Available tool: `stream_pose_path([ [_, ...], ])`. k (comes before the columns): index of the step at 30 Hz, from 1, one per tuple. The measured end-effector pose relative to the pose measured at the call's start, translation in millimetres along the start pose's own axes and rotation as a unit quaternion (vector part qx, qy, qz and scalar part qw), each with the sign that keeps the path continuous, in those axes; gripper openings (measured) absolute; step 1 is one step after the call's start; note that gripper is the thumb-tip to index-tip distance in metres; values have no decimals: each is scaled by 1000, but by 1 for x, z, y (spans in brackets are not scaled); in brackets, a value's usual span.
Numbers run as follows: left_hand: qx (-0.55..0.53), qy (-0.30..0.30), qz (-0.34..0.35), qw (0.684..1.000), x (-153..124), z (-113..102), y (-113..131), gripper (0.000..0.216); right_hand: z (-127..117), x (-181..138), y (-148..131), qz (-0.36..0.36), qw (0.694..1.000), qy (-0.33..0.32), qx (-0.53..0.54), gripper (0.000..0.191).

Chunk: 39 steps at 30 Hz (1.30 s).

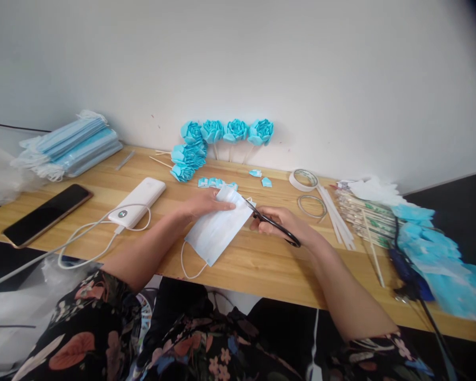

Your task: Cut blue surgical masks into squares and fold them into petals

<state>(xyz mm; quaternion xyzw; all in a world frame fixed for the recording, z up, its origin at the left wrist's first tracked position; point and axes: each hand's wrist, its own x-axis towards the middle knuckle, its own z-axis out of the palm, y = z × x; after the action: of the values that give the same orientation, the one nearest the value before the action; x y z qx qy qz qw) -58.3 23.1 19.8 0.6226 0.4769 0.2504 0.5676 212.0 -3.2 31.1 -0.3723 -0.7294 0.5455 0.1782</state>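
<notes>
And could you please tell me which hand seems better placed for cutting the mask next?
Probably the right hand: it holds the scissors, with their blades at the far end of the mask. The left hand is occupied gripping the mask.

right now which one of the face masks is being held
The single mask in the left hand, with the scissors at its edge; the stacked masks lie untouched, behind the phone.

Just a plain pale wall (238, 63) with a few tiny dark specks (152, 116), and a light wood-grain desk (262, 275) right up against it. Dark panel (460, 211) over on the right. Pretty soft light, kinda bluer toward the left.
</notes>
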Motion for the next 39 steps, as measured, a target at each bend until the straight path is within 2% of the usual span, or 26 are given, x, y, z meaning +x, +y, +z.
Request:
stream_pose_path([
  [3,9,-13,17,1000,1,0,0,51,-1,-1,-1,-4,1000,-6,-12,59],
  [6,27,-1,19,999,1,0,1,49,-1,-1,-1,-2,1000,-4,-16,61],
  [13,32,-18,32,999,0,1,4,55,3,3,0,29,999,13,12,64],
  [17,33,-6,25,999,-1,1,3,54,4,4,0,56,998,20,24,64],
  [22,-1,-3,9,1000,0,0,1,49,4,4,-3,85,995,34,31,61],
  [29,-62,-9,-6,998,0,0,3,43,5,4,-4,80,995,41,30,58],
  [39,-60,-8,-5,998,0,-1,0,43,4,6,1,96,993,49,45,53],
])
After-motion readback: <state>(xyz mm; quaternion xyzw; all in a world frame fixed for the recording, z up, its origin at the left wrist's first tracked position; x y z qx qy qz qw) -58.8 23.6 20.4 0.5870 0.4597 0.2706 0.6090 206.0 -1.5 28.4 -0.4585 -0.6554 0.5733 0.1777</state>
